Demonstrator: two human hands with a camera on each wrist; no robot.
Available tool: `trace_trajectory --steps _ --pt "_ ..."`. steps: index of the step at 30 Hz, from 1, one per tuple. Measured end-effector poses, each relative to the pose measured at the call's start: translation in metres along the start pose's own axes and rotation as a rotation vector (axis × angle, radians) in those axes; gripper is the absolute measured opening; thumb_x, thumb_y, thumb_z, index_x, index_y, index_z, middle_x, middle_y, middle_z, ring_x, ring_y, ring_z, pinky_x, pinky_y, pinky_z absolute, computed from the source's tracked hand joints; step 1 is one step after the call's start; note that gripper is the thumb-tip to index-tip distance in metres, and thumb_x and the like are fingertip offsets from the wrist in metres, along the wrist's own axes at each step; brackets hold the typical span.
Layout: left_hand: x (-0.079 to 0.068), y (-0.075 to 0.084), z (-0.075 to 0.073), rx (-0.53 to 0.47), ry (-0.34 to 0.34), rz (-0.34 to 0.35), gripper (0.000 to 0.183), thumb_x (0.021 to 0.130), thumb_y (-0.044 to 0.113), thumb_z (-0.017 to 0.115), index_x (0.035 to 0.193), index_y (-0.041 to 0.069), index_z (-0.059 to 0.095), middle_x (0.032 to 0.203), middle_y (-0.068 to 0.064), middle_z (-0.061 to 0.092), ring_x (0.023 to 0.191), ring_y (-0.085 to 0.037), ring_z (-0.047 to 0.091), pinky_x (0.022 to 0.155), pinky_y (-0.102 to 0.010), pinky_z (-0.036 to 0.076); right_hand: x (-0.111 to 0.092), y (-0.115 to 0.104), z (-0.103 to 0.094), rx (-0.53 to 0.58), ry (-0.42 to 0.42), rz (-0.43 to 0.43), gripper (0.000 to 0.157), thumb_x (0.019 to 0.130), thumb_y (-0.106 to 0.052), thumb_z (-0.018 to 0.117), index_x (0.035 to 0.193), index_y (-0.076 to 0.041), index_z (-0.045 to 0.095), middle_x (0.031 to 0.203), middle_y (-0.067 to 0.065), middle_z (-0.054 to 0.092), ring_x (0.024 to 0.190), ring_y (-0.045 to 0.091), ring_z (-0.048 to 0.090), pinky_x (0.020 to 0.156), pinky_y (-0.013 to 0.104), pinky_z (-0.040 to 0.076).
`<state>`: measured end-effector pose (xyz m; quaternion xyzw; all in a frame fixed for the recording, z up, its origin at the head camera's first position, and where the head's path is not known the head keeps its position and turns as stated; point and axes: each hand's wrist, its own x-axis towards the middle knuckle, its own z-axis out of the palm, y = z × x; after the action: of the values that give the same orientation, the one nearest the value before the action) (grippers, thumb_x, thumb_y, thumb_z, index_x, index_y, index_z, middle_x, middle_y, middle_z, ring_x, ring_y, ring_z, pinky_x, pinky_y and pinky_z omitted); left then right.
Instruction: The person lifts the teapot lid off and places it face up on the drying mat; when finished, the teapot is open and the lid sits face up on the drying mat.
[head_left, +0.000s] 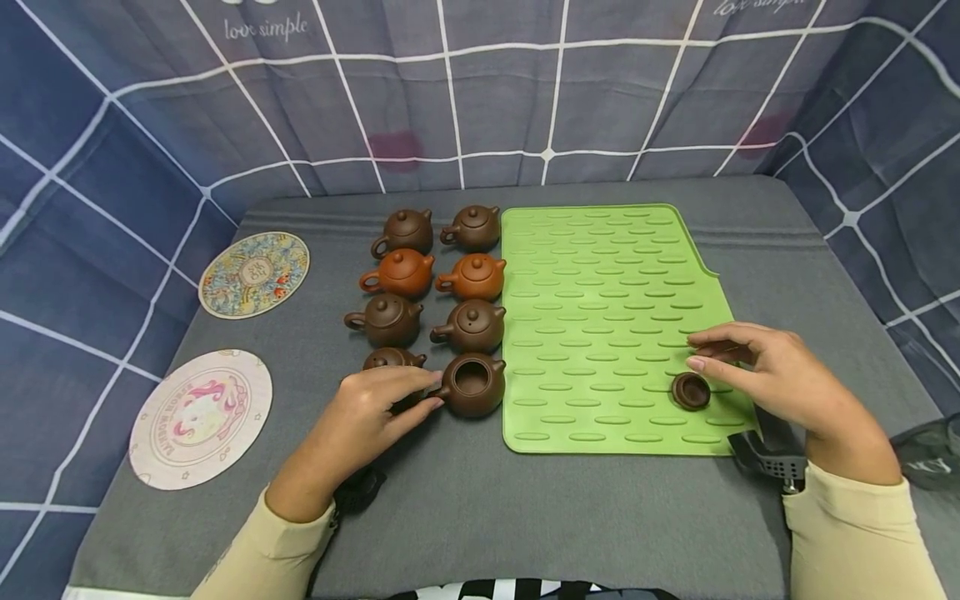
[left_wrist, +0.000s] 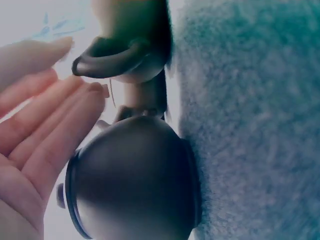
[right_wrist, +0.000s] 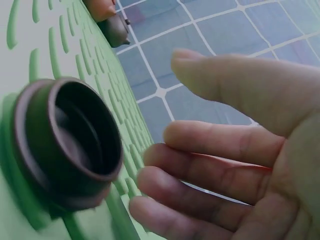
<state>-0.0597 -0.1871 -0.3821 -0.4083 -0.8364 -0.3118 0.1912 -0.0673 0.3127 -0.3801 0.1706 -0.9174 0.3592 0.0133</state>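
Observation:
My left hand [head_left: 375,406] reaches to the handle of a brown teapot [head_left: 474,385] that stands lidless, its round opening facing up. In the left wrist view, the thumb and fingers [left_wrist: 55,135] lie either side of the handle [left_wrist: 107,65] tip without closing on it. Below that hand, a lidded brown teapot [head_left: 393,358] is partly hidden. On the green mat [head_left: 585,429] an upturned brown teapot lid [head_left: 691,391] rests with its hollow side up. My right hand [head_left: 780,375] hovers beside and above the lid, fingers loosely extended, holding nothing.
Several lidded teapots stand in two columns left of the mat, including an orange teapot [head_left: 480,277] and a brown teapot [head_left: 386,320]. A patterned round coaster [head_left: 254,275] and a pink round coaster [head_left: 201,419] lie at the left. A checked cloth [head_left: 495,100] hangs behind.

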Motion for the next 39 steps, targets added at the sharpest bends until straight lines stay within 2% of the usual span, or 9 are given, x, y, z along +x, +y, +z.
trace_trajectory --steps 4,9,12,15,22,26,29,32,39 --pt "0.008 0.004 -0.003 -0.136 0.113 -0.040 0.026 0.087 0.011 0.088 0.112 0.005 0.082 0.110 -0.004 0.077 0.099 -0.023 0.073 0.088 -0.036 0.057 0.001 -0.003 0.002 -0.019 0.034 0.002 0.028 0.095 -0.012 0.082 0.122 -0.009 0.077 0.107 0.003 0.075 0.093 -0.001 0.066 0.082 0.010 0.045" --pt "0.020 0.007 -0.006 -0.220 0.210 -0.244 0.033 0.084 0.006 0.090 0.116 0.011 0.081 0.119 0.001 0.075 0.113 -0.021 0.069 0.100 -0.035 0.050 0.009 -0.014 0.008 -0.015 0.067 -0.027 0.025 0.094 -0.012 0.082 0.119 -0.009 0.078 0.109 0.005 0.075 0.093 -0.001 0.067 0.083 0.010 0.045" --pt "0.030 0.005 -0.005 -0.118 0.160 -0.368 0.036 0.086 0.011 0.090 0.121 0.012 0.080 0.123 0.002 0.073 0.117 -0.019 0.067 0.100 -0.040 0.050 0.016 -0.022 0.015 -0.020 0.072 -0.053 0.024 0.094 -0.012 0.083 0.117 -0.009 0.078 0.108 0.002 0.075 0.091 0.002 0.069 0.082 0.012 0.046" --pt "0.042 0.000 -0.003 -0.028 0.095 -0.447 0.034 0.088 0.015 0.089 0.120 0.010 0.080 0.116 -0.002 0.076 0.107 -0.021 0.070 0.091 -0.046 0.053 0.025 -0.031 0.021 -0.049 0.058 -0.110 0.024 0.092 -0.013 0.085 0.116 -0.010 0.079 0.107 -0.001 0.076 0.091 0.007 0.070 0.081 0.017 0.048" --pt "0.056 -0.018 -0.005 0.009 0.036 -0.586 0.024 0.085 0.015 0.091 0.107 0.007 0.084 0.096 -0.005 0.079 0.079 -0.023 0.075 0.070 -0.045 0.058 0.060 -0.059 0.025 -0.103 0.046 -0.305 0.024 0.090 -0.013 0.086 0.113 -0.010 0.079 0.107 -0.002 0.076 0.096 0.016 0.071 0.081 0.031 0.052" --pt "0.055 -0.028 -0.003 0.003 -0.004 -0.626 0.023 0.085 0.017 0.091 0.104 0.006 0.085 0.092 -0.005 0.079 0.077 -0.020 0.075 0.078 -0.047 0.057 0.086 -0.082 0.031 -0.082 0.017 -0.355 0.021 0.092 -0.014 0.084 0.112 -0.009 0.079 0.106 -0.002 0.075 0.096 0.017 0.070 0.083 0.039 0.054" --pt "0.055 -0.033 0.000 0.025 -0.037 -0.643 0.025 0.085 0.020 0.092 0.104 0.006 0.085 0.092 -0.005 0.079 0.081 -0.022 0.074 0.094 -0.053 0.047 0.106 -0.102 0.046 -0.052 -0.005 -0.393 0.021 0.093 -0.017 0.084 0.111 -0.007 0.079 0.105 0.000 0.075 0.096 0.018 0.069 0.086 0.041 0.054" --pt "0.057 -0.035 0.002 0.040 -0.074 -0.662 0.026 0.086 0.023 0.091 0.105 0.007 0.085 0.097 -0.006 0.079 0.087 -0.027 0.072 0.097 -0.058 0.037 0.123 -0.122 0.065 -0.024 -0.040 -0.435 0.024 0.095 -0.021 0.083 0.112 -0.005 0.078 0.106 0.002 0.075 0.097 0.019 0.069 0.089 0.040 0.054" --pt "0.058 -0.037 0.008 0.039 -0.114 -0.635 0.025 0.086 0.023 0.091 0.104 0.007 0.086 0.101 -0.009 0.079 0.094 -0.029 0.072 0.090 -0.056 0.046 0.150 -0.146 0.100 0.014 -0.106 -0.454 0.030 0.099 -0.025 0.079 0.114 0.000 0.076 0.110 0.009 0.074 0.103 0.023 0.068 0.092 0.040 0.052"
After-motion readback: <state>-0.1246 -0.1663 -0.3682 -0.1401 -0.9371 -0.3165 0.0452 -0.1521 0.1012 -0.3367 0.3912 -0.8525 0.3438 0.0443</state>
